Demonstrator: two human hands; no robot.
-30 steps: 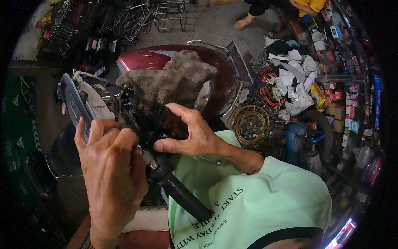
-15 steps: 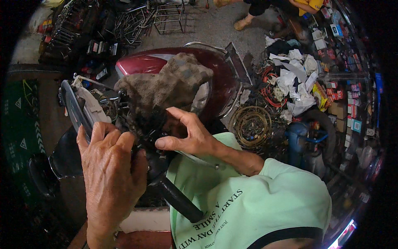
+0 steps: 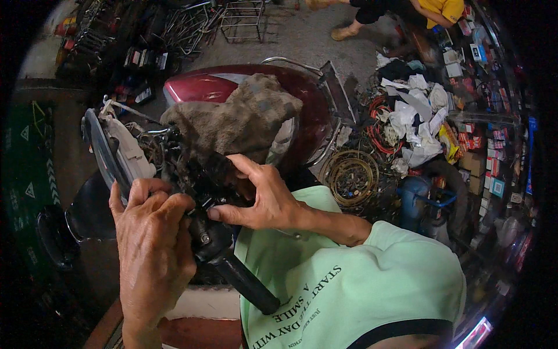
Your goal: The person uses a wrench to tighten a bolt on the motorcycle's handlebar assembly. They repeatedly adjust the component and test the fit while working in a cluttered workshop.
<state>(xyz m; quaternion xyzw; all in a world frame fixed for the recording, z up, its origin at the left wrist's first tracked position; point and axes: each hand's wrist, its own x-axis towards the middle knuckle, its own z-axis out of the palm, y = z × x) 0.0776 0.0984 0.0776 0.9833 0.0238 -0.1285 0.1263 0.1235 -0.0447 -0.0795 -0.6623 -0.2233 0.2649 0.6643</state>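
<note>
A motorcycle handlebar ends near me in a black rubber grip, with a black switch housing at the grip's inner end. My right hand holds this dark assembly, thumb on top near the housing and fingers round the far side. Against the near left side of the same assembly, my left hand has its fingers curled, the index by the headlight's pale back shell. What its fingertips pinch is hidden. Dark cables run between the hands and the headlight unit.
A brown cloth lies over the red motorcycle body. To the right are a coil of cable, crumpled white paper and a blue tank. A person in yellow is at the far right.
My left hand has shifted slightly down and its fingers have drawn back, showing more of the switch housing. The right thumb has moved a little left and down.
</note>
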